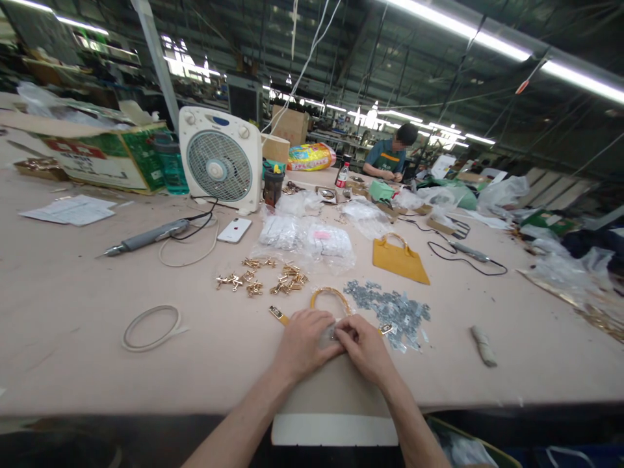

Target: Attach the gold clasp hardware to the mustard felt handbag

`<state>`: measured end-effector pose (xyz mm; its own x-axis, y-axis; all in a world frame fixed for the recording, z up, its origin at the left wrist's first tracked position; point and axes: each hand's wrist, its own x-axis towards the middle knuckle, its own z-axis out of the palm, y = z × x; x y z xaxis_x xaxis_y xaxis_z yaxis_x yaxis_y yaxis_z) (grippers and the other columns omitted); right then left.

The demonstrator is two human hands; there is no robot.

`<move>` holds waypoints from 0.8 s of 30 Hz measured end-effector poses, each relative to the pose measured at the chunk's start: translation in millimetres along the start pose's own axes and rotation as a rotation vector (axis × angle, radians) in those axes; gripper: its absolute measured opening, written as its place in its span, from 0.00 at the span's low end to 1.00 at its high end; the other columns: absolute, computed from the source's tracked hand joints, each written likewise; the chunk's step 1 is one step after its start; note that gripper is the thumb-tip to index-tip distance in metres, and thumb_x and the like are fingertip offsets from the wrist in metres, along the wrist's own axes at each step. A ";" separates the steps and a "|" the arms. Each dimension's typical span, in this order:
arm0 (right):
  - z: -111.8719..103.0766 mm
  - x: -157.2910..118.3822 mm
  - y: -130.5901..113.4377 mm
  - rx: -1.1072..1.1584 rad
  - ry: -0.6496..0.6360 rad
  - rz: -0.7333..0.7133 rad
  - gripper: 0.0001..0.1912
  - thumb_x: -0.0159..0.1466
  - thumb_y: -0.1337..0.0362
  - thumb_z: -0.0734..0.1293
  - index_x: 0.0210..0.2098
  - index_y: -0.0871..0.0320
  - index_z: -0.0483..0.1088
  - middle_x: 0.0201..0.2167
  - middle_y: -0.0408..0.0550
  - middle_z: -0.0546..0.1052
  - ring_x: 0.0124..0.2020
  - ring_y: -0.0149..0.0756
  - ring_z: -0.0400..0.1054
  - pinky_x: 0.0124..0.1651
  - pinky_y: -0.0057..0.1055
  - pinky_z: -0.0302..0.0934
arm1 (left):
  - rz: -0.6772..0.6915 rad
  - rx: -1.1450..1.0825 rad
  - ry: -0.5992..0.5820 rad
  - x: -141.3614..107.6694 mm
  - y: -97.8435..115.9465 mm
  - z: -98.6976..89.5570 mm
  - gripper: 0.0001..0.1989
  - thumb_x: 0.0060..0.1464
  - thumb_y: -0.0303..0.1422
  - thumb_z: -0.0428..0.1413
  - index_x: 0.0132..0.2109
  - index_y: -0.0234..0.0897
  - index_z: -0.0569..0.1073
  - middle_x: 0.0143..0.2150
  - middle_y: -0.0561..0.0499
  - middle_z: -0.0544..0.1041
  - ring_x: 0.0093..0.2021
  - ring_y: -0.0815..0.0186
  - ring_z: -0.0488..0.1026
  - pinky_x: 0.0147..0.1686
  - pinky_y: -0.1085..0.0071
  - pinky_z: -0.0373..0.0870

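A pale beige handbag panel (336,383) lies before me at the table's front edge, its white lower border hanging over. At its top stands a yellow handle (330,292) that looks plastic-wrapped, and yellow tabs with gold metal plates (277,313) stick out at both sides. My left hand (307,341) grips the panel's upper part, fingers over the top and thumb across it. My right hand (364,344) is closed in a pinch at the top middle, touching the panel; what its fingertips hold is hidden. Grey metal plates (400,315) are heaped just beyond my right hand.
Gold fittings (287,279) lie in small piles beyond my left hand. Behind are plastic bags (329,244), a yellow handbag piece (400,261), a phone (234,230) and a fan (219,162). Corded screwdrivers (146,239) and a tape roll (151,328) lie around. A co-worker (390,156) sits opposite.
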<state>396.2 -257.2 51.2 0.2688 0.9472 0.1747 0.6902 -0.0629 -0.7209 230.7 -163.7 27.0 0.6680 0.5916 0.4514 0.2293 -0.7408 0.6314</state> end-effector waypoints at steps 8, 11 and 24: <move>8.7 -6.4 5.7 0.009 0.054 -0.075 0.06 0.72 0.64 0.64 0.37 0.53 0.71 0.37 0.46 0.74 0.40 0.41 0.68 0.43 0.36 0.62 | -0.087 -0.132 0.013 -0.7 -5.1 -1.1 0.14 0.51 0.41 0.72 0.40 0.44 0.78 0.54 0.53 0.81 0.56 0.56 0.76 0.58 0.55 0.68; 12.7 -10.3 7.5 0.031 0.078 -0.116 0.06 0.73 0.63 0.63 0.39 0.53 0.70 0.38 0.47 0.73 0.41 0.42 0.68 0.43 0.36 0.61 | -0.157 -0.177 -0.025 3.0 -5.8 -3.2 0.14 0.48 0.38 0.74 0.39 0.45 0.79 0.53 0.54 0.81 0.55 0.56 0.77 0.56 0.56 0.69; 16.7 -20.2 7.1 0.016 0.190 -0.152 0.08 0.73 0.65 0.63 0.38 0.53 0.71 0.37 0.47 0.72 0.40 0.41 0.67 0.43 0.36 0.60 | -0.195 -0.180 -0.133 16.4 -2.9 -4.8 0.12 0.46 0.34 0.74 0.34 0.44 0.79 0.54 0.55 0.81 0.55 0.55 0.76 0.55 0.56 0.70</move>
<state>384.5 -271.5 31.3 0.2852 0.8692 0.4040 0.7220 0.0824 -0.6870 237.6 -150.3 35.6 0.7132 0.6615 0.2318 0.2412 -0.5421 0.8050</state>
